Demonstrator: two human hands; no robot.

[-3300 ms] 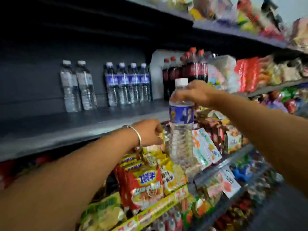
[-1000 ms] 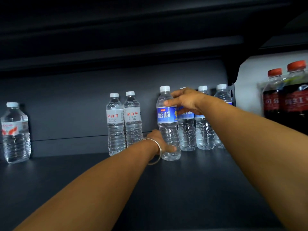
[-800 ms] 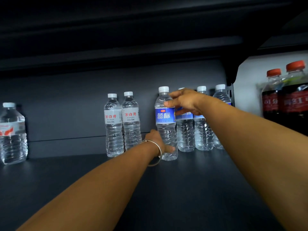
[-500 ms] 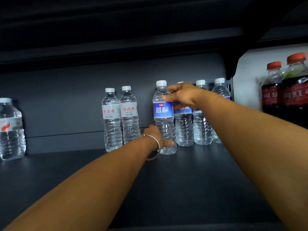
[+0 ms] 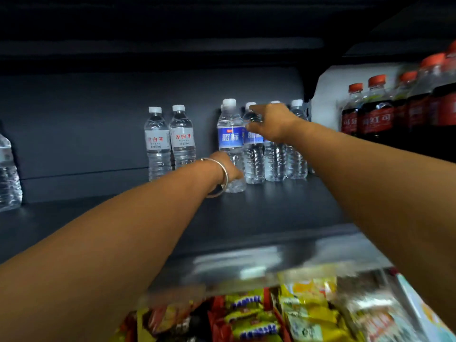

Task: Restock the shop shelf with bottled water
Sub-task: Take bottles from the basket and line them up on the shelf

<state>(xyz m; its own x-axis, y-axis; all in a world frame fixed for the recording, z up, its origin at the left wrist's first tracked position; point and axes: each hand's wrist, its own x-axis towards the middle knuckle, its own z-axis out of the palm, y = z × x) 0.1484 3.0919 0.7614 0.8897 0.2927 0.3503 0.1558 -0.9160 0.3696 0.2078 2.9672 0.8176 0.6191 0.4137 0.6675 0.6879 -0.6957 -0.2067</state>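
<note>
My right hand (image 5: 271,123) had slipped off the bottle (image 5: 230,144), fingers loose; my left hand (image 5: 228,169) kept gripping its base. It stood on the shelf (image 5: 271,213), left of the blue-label row (image 5: 274,154): placed.

A row of water bottles (image 5: 274,154) is set against the back of the shelf (image 5: 259,213), toward its right end. One bottle (image 5: 230,137) stands at the left end of that row, slightly before it. Its base is touched by the left hand (image 5: 228,169); the right hand (image 5: 272,123) is placed just right of its neck, before the row. A pair of bottles (image 5: 170,141) stands to the left, apart from the row, and a lone bottle (image 5: 8,174) is set near the left end. Cola bottles (image 5: 385,104) are ranged beyond the right end. Snack packets (image 5: 271,314) lie below the front edge.
</note>
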